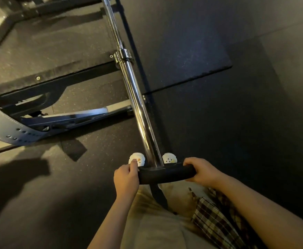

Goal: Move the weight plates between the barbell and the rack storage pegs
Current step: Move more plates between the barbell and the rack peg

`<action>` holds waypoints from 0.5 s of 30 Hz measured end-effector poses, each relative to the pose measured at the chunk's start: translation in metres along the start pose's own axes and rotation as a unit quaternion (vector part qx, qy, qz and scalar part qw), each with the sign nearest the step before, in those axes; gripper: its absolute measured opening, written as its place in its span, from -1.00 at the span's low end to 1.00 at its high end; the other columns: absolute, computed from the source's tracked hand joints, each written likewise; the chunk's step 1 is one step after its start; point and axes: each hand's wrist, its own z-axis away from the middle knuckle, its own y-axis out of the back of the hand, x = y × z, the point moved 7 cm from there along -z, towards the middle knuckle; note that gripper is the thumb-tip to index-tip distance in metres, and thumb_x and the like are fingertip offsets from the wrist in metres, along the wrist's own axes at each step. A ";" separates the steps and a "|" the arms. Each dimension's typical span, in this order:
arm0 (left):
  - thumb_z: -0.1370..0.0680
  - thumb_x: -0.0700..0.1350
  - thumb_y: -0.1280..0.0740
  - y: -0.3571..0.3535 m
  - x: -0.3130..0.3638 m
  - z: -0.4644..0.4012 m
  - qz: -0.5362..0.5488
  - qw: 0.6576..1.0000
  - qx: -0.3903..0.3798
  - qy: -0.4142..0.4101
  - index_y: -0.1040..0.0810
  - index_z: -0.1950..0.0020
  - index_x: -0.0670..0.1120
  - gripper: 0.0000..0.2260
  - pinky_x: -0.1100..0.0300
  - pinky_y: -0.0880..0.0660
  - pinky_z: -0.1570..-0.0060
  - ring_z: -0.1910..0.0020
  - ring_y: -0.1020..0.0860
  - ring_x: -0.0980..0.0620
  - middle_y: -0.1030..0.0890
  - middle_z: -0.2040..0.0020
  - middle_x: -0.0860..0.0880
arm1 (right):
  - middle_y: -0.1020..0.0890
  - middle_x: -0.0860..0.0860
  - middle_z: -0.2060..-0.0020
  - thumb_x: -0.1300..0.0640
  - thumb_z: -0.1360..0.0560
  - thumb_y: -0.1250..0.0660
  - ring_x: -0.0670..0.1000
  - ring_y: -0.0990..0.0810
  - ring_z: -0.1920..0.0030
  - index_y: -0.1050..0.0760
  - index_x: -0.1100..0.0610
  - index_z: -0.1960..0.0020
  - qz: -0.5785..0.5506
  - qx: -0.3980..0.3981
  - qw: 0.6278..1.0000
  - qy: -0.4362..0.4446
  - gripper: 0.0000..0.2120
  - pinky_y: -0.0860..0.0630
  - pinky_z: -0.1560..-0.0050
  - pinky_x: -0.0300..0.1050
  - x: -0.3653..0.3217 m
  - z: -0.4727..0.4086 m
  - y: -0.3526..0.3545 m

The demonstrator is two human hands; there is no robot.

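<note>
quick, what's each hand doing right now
Left hand: closed, gripping the left edge of the black weight plate at the end of the barbell sleeve.
Right hand: closed, gripping the plate's right edge.

A single head-worn view is given, aimed steeply downward along the barbell (136, 97) toward the floor (219, 105), apparently at arm's length.

Under you, dark speckled rubber floor (219, 105) with mat seams; black rack frame (60, 76) bolted down at left, dim light.
</note>
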 end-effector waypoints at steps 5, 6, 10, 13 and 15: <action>-0.62 -0.06 -0.18 0.001 -0.008 -0.001 0.068 0.996 0.023 0.046 -0.52 0.29 -0.21 -0.64 0.13 -0.39 0.22 0.30 -0.46 -0.06 -0.50 0.34 -0.14 | -0.52 -0.13 0.08 0.16 -0.40 -0.44 -0.20 -0.49 0.06 -0.44 -0.15 0.13 0.080 -0.039 0.996 0.016 -0.75 -0.43 0.00 -0.22 -0.010 -0.014 0.012; -0.62 -0.06 -0.19 0.003 -0.013 0.002 0.092 0.993 0.031 0.065 -0.50 0.31 -0.17 -0.65 0.11 -0.39 0.19 0.29 -0.45 -0.07 -0.48 0.35 -0.13 | -0.51 -0.15 0.09 0.15 -0.41 -0.44 -0.21 -0.48 0.07 -0.42 -0.17 0.15 0.109 -0.046 0.993 0.029 -0.73 -0.42 -0.01 -0.22 -0.017 -0.018 0.016; -0.61 -0.06 -0.20 0.001 -0.041 0.018 0.176 0.974 0.057 0.129 -0.45 0.35 -0.11 -0.66 0.03 -0.36 0.03 0.21 -0.45 -0.06 -0.47 0.29 -0.10 | -0.43 -0.23 0.18 0.06 -0.44 -0.39 -0.24 -0.38 0.08 -0.34 -0.22 0.20 0.273 -0.076 0.952 0.116 -0.74 -0.32 -0.09 -0.20 -0.046 -0.029 0.022; -0.62 -0.02 -0.17 0.001 -0.040 0.014 0.188 0.975 0.052 0.109 -0.45 0.35 -0.13 -0.63 0.07 -0.34 0.07 0.27 -0.44 -0.03 -0.45 0.34 -0.09 | -0.44 -0.24 0.17 0.04 -0.44 -0.39 -0.21 -0.40 0.04 -0.34 -0.22 0.20 0.279 -0.081 0.948 0.133 -0.76 -0.32 -0.09 -0.18 -0.045 -0.034 0.020; -0.63 0.02 -0.16 0.001 -0.031 0.011 0.169 0.979 0.060 0.091 -0.48 0.32 -0.16 -0.61 0.08 -0.38 0.12 0.30 -0.45 -0.03 -0.46 0.36 -0.10 | -0.47 -0.22 0.15 0.04 -0.44 -0.40 -0.22 -0.42 0.05 -0.36 -0.22 0.19 0.245 -0.093 0.959 0.108 -0.76 -0.34 -0.07 -0.19 -0.033 -0.033 0.021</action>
